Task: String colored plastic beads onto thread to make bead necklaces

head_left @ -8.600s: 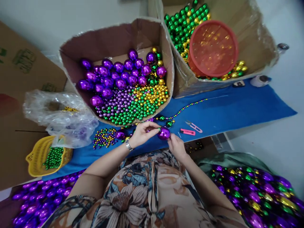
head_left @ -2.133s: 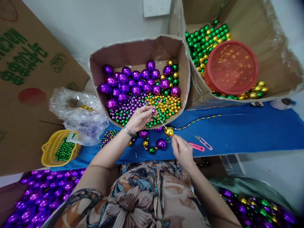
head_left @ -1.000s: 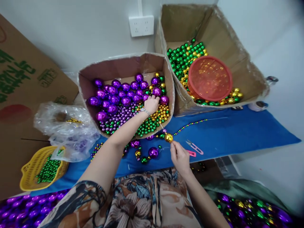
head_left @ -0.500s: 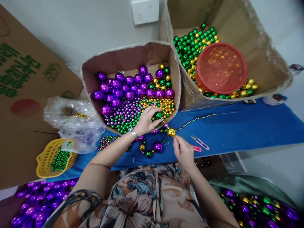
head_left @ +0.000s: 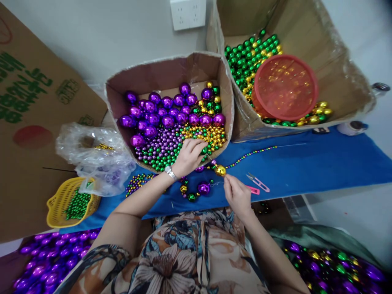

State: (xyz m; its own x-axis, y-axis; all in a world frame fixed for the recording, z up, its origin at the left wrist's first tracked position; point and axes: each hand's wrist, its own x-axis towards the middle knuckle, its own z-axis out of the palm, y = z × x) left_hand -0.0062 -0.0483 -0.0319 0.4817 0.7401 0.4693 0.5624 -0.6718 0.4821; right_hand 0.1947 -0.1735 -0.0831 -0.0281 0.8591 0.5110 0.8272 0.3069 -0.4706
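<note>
My right hand [head_left: 238,197] is closed in a pinch at the lower side of a large gold bead [head_left: 220,170], on a thin needle that carries it. A small purple bead [head_left: 213,162] sits above the gold one, and the needle's bare tip points up-left. My left hand [head_left: 190,156], with a silver watch [head_left: 170,172], is over the box's front edge. Its fingers curl round a green bead [head_left: 204,150], mostly covered by them, at the needle's tip. Below lies a strung curve of purple, gold and green beads [head_left: 192,197] on the blue cloth.
A cardboard box [head_left: 165,65] holds purple, gold and green beads. Another box [head_left: 346,77] contains beads and a red bowl [head_left: 286,87]. Pink snips [head_left: 259,183], a thin bead strand [head_left: 252,154] and a yellow basket [head_left: 58,204] rest on the blue cloth [head_left: 321,167].
My left fingers have closed further over the green bead, so less of it shows. The right hand and gold bead have hardly moved.
</note>
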